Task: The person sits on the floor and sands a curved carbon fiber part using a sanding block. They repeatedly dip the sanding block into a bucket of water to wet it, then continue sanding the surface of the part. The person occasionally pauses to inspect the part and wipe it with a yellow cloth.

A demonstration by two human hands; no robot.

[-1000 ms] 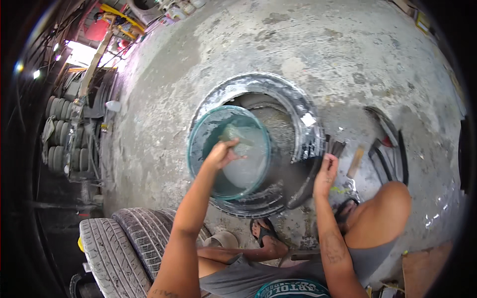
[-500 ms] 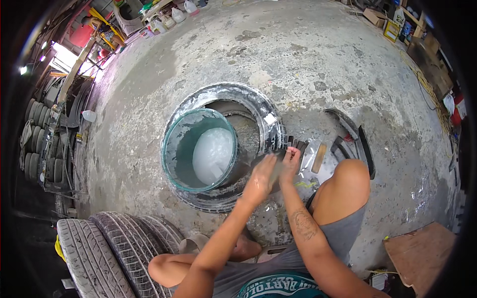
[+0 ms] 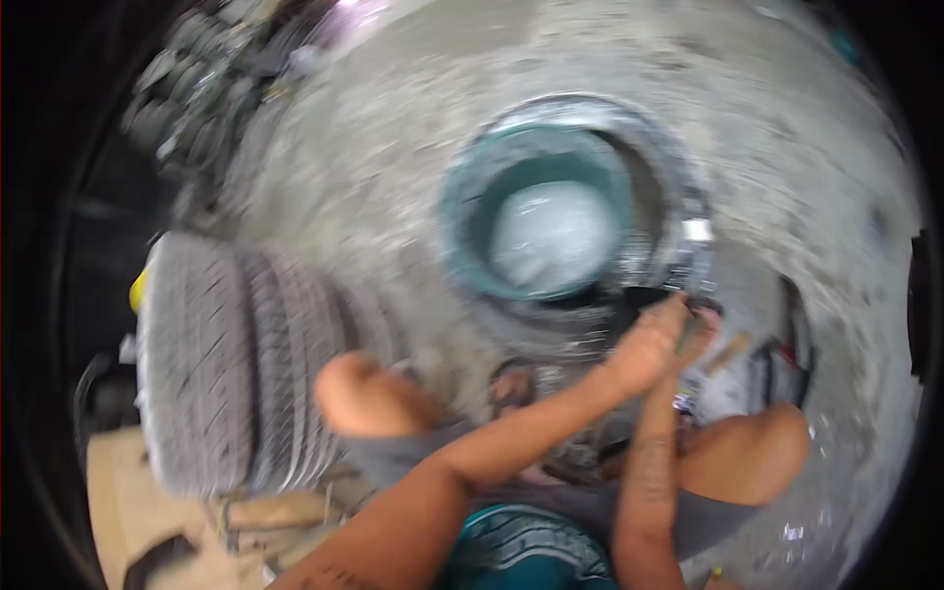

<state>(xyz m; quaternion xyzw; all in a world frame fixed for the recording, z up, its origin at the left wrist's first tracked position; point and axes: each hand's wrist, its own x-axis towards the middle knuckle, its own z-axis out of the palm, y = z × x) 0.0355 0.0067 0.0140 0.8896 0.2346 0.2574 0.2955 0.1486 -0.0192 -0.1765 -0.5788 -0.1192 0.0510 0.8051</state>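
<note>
The picture is smeared by motion. My left hand [image 3: 649, 342] reaches to the near right side of a tire [image 3: 693, 187] lying flat on the floor, its fingers curled around something too blurred to name. A dark flat piece [image 3: 641, 300] shows just beyond those fingers. Close beside it, partly overlapped, is my right hand [image 3: 702, 332], also closed, and what it grips is hidden. A greenish-grey patch shows between the two hands. Inside the tire's ring stands a teal bucket [image 3: 454, 231] holding whitish, sudsy water [image 3: 551, 236].
Several upright tires [image 3: 202, 364] stand in a row on my left, by a wooden board [image 3: 118, 511]. Right of my hands lie a tan block [image 3: 728, 352] and dark curved strips [image 3: 795, 324]. Blurred clutter [image 3: 206, 88] fills the far left.
The view has swung left, so bucket, tire and hands appear farther right and more of the upright tires shows. My hands remain together near the tire, now blurred.
</note>
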